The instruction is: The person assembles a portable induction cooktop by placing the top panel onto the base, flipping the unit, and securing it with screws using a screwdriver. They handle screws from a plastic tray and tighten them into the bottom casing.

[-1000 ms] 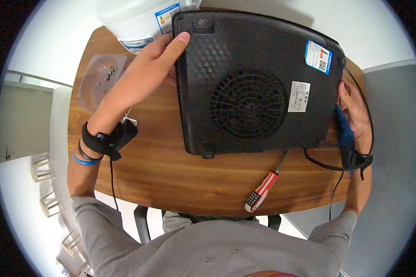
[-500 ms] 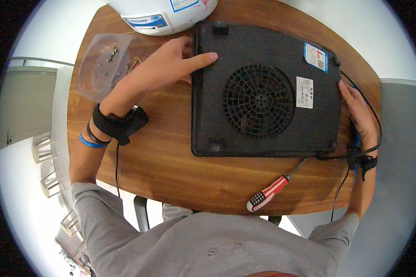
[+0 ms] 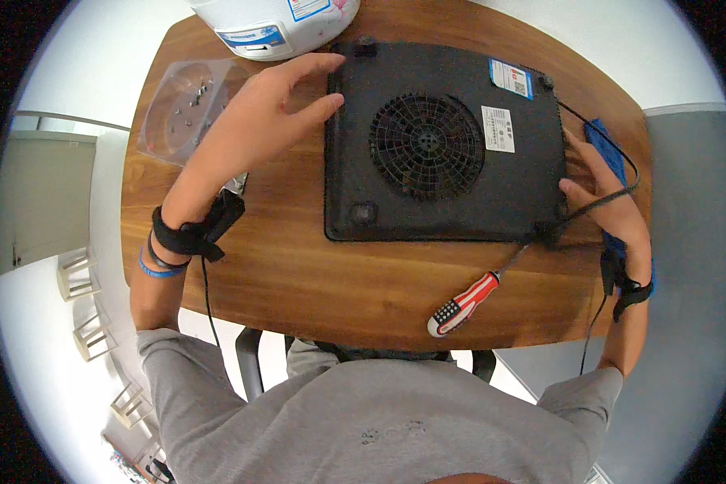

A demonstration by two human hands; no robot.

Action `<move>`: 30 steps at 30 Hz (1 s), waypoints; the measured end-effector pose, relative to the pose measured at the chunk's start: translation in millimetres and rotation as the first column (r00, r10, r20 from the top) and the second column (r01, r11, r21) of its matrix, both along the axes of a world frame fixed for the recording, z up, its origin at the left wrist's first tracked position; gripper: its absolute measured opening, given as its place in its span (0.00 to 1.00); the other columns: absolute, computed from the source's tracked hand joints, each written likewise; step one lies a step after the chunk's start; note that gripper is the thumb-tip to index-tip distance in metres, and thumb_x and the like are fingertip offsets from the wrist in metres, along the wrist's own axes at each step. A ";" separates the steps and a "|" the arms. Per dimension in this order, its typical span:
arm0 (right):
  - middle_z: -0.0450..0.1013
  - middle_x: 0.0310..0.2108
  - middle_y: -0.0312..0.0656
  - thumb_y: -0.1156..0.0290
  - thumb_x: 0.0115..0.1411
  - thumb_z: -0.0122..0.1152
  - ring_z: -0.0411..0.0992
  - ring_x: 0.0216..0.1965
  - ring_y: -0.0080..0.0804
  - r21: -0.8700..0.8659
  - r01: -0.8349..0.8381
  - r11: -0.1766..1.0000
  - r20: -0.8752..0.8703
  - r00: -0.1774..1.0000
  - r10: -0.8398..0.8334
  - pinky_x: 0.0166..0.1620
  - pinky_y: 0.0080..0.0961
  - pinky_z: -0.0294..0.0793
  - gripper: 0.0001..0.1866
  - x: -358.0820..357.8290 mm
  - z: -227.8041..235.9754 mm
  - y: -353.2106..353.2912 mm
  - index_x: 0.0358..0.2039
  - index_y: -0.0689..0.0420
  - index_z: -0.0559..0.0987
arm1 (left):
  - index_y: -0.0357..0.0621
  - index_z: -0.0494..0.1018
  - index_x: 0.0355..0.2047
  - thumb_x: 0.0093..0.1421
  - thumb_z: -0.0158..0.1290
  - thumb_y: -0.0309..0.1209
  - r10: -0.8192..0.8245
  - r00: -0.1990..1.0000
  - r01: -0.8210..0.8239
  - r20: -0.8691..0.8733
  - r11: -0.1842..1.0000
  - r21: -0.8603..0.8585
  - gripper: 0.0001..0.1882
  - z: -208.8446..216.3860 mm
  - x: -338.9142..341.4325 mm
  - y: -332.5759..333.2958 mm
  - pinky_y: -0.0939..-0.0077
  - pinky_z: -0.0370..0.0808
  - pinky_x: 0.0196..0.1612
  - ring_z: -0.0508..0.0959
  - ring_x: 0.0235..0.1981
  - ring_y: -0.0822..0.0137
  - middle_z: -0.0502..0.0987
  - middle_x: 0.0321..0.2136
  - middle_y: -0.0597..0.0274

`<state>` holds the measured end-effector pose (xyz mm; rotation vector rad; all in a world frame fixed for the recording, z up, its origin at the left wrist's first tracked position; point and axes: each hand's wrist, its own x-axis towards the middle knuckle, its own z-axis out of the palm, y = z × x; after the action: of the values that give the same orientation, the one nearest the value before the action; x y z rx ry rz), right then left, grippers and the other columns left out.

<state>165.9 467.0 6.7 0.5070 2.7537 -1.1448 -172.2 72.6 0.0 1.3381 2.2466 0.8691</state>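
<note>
Brown wood first: the counter (image 3: 379,286) carries the lot. On its middle lies the flat black appliance (image 3: 452,214), base up, and the shell looks closed; whether it's fastened, I can't tell from up here. It's dark and squarish, with a round slatted grille (image 3: 427,145) mid-base, a blue-edged label (image 3: 511,78) and a white label (image 3: 498,129) to the right. Beyond stands a rounded white appliance (image 3: 323,31). Over left, the clear tray (image 3: 160,129).

Now the 2 hands! Left hand (image 3: 273,103): thumb and fingers spread at the appliance's left edge, contact too close to call. Right hand (image 3: 613,214): fingers parted by the right edge, pinching nothing that shows, the black cord (image 3: 593,206) crossing it. Just beside, a blue cloth-like piece (image 3: 607,145).

Near the front lies the screwdriver (image 3: 464,304), red, white and black, in neither hand, its tip not visible. Smallest of all, the loose screws (image 3: 199,93), scattered in the tray: those, I'd judge, remain unfitted.
</note>
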 end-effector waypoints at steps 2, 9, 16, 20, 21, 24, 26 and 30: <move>0.68 0.76 0.49 0.73 0.72 0.70 0.67 0.75 0.40 0.013 -0.044 0.999 0.024 0.999 0.044 0.76 0.36 0.66 0.42 8.6 5.6 -6.5 0.82 0.56 0.61 | 0.40 0.65 0.76 0.70 0.67 0.36 -0.208 0.977 0.209 -0.051 0.978 0.022 0.38 18.9 12.9 -3.4 0.60 0.71 0.74 0.75 0.71 0.47 0.71 0.73 0.40; 0.53 0.84 0.46 0.86 0.62 0.71 0.56 0.82 0.39 -0.067 -0.140 0.988 0.109 0.983 0.147 0.81 0.36 0.57 0.56 23.3 20.1 -18.8 0.86 0.51 0.52 | 0.37 0.55 0.79 0.66 0.68 0.48 -0.445 0.848 0.418 -0.288 0.896 -0.150 0.51 7.9 73.7 -21.7 0.47 0.65 0.78 0.53 0.81 0.31 0.47 0.81 0.27; 0.52 0.85 0.47 0.86 0.54 0.80 0.52 0.83 0.38 0.082 -0.097 0.992 0.077 0.993 0.090 0.82 0.34 0.53 0.65 22.6 30.6 -71.5 0.86 0.52 0.49 | 0.37 0.54 0.80 0.67 0.67 0.47 -0.403 0.837 0.374 -0.371 0.915 -0.150 0.51 -0.2 82.9 -21.0 0.46 0.68 0.76 0.53 0.80 0.29 0.49 0.80 0.24; 0.62 0.80 0.53 0.84 0.59 0.76 0.63 0.78 0.41 0.035 -0.099 0.995 0.088 0.992 0.095 0.77 0.36 0.63 0.62 25.7 24.9 -65.5 0.86 0.48 0.48 | 0.41 0.52 0.81 0.66 0.68 0.47 -0.391 0.857 0.344 -0.337 0.919 -0.191 0.52 -1.6 83.7 -21.9 0.46 0.70 0.74 0.54 0.80 0.30 0.49 0.80 0.24; 0.66 0.78 0.54 0.83 0.61 0.75 0.66 0.77 0.43 0.013 -0.109 0.994 0.050 0.993 0.108 0.76 0.37 0.65 0.61 27.4 24.2 -68.6 0.86 0.47 0.48 | 0.42 0.52 0.81 0.66 0.68 0.47 -0.384 0.857 0.339 -0.345 0.923 -0.184 0.52 -3.3 82.8 -24.0 0.45 0.71 0.73 0.54 0.80 0.30 0.49 0.80 0.25; 0.65 0.78 0.55 0.82 0.63 0.74 0.66 0.77 0.45 0.125 -0.129 0.984 -0.065 0.988 0.138 0.76 0.38 0.65 0.58 37.5 14.7 -72.4 0.86 0.47 0.49 | 0.46 0.53 0.82 0.68 0.67 0.45 -0.365 0.850 0.325 -0.379 0.931 -0.168 0.50 -5.9 82.7 -28.4 0.45 0.73 0.72 0.57 0.79 0.32 0.51 0.80 0.30; 0.64 0.79 0.55 0.80 0.65 0.73 0.65 0.77 0.47 0.078 -0.082 0.994 -0.046 0.995 0.085 0.76 0.39 0.65 0.56 44.1 13.5 -76.7 0.86 0.47 0.50 | 0.47 0.53 0.82 0.68 0.66 0.44 -0.358 0.836 0.306 -0.415 0.933 -0.189 0.49 -2.4 85.4 -27.9 0.45 0.73 0.71 0.58 0.79 0.33 0.52 0.80 0.31; 0.61 0.80 0.56 0.77 0.66 0.73 0.63 0.78 0.51 0.096 -0.088 0.992 -0.079 0.992 0.095 0.77 0.40 0.65 0.53 49.5 7.1 -86.9 0.85 0.48 0.53 | 0.47 0.54 0.81 0.69 0.65 0.45 -0.349 0.831 0.279 -0.434 0.935 -0.218 0.48 1.8 86.5 -35.6 0.45 0.74 0.71 0.61 0.78 0.34 0.57 0.79 0.32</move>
<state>215.4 380.1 13.8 0.3458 2.8785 -1.0449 -85.7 37.0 1.8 1.9378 2.2579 0.2729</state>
